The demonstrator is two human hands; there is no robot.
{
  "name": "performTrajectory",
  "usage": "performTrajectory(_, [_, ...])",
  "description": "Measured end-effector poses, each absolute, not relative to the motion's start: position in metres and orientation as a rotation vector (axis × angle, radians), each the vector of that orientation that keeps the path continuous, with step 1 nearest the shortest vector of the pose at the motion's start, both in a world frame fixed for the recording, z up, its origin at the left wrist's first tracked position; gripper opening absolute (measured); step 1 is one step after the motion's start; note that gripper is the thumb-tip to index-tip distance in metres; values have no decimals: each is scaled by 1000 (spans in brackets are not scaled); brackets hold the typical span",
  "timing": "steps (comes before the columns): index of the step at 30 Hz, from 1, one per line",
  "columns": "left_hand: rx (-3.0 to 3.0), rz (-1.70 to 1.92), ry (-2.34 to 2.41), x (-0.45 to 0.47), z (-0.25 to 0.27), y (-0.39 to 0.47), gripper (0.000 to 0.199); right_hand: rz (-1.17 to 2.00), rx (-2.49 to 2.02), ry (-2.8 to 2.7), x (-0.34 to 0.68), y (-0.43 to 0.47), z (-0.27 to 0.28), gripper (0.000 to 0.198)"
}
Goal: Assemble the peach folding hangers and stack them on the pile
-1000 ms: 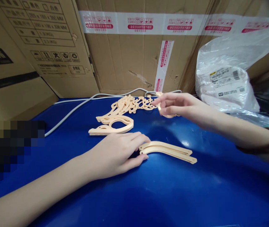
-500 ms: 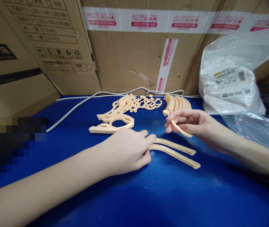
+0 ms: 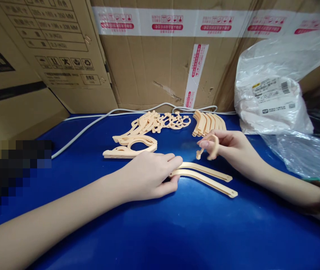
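My left hand [image 3: 151,174] is closed around the near ends of two cream plastic hanger arms, a front one [image 3: 205,181] and a back one [image 3: 207,167]. Their free ends point right and lie low over the blue table. Its fingers hide where the two arms meet. In my right hand [image 3: 234,146], a curved cream hanger hook [image 3: 214,148] is pinched between thumb and fingers, raised just behind the arms and apart from them. Left of my left hand lie folded hangers [image 3: 120,153], stacked flat.
Behind the hands sit a heap of loose hanger hooks [image 3: 178,122] and a row of hanger arms [image 3: 209,122]. A white cable [image 3: 83,129] runs along the back. Cardboard boxes [image 3: 148,63] wall the rear, and a plastic bag [image 3: 275,101] stands at the right.
My right hand has turned the hook, so its curve now stands up facing me. My left hand stays on the two arms, which have shifted slightly.
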State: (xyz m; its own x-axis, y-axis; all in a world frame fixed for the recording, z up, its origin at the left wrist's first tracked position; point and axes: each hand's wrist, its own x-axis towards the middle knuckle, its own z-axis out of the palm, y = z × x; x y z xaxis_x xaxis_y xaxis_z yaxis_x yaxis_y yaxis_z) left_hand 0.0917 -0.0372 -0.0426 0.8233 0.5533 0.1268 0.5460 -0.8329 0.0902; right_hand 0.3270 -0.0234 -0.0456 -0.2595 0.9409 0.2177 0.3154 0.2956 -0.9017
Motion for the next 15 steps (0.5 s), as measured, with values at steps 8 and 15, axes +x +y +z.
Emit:
performTrajectory(8, [2943, 317, 873, 92, -46, -35, 23, 1220, -1134, -1646, 323, -20, -51, 35])
performTrajectory(15, [2970, 534, 857, 90, -53, -37, 23, 1234, -1114, -1639, 327, -16, -54, 34])
